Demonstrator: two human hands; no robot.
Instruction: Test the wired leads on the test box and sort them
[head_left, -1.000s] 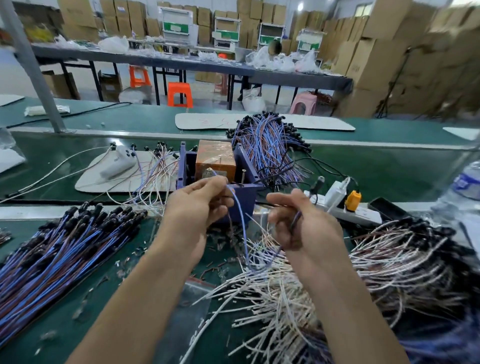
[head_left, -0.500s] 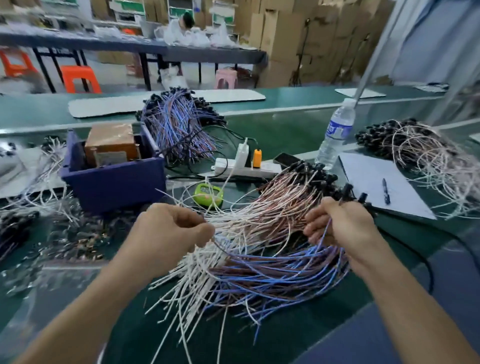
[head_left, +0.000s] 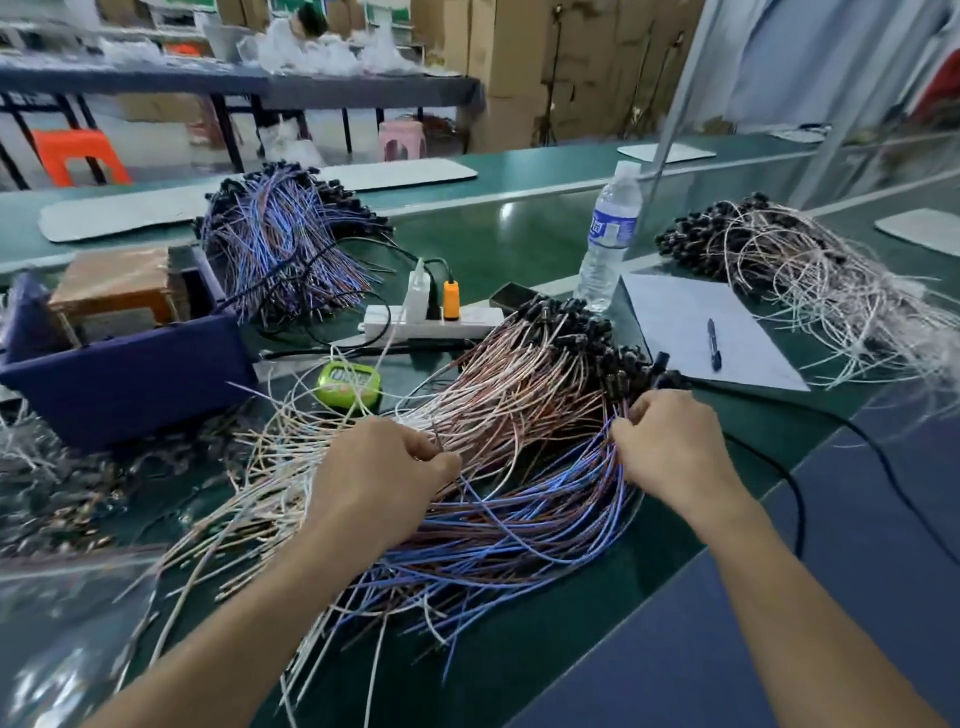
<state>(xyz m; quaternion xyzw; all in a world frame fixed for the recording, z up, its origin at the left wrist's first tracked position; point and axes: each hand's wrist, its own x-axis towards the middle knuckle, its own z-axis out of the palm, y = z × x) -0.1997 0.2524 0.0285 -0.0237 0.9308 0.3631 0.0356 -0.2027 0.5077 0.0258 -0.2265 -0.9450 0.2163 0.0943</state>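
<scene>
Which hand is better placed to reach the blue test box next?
Left, likely: the left hand grips the leads on the side nearer the blue test box; the right hand pinches them on the far side.

green bench (head_left: 519, 244) | on it: lead piles (head_left: 519, 415), blue bin (head_left: 130, 374), power strip (head_left: 431, 319), bottle (head_left: 608, 239), paper (head_left: 675, 322)

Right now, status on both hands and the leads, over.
Left hand and right hand both pinch wires in the lead pile. Test box left of it, untouched. Green timer behind pile, not blocking.
</scene>
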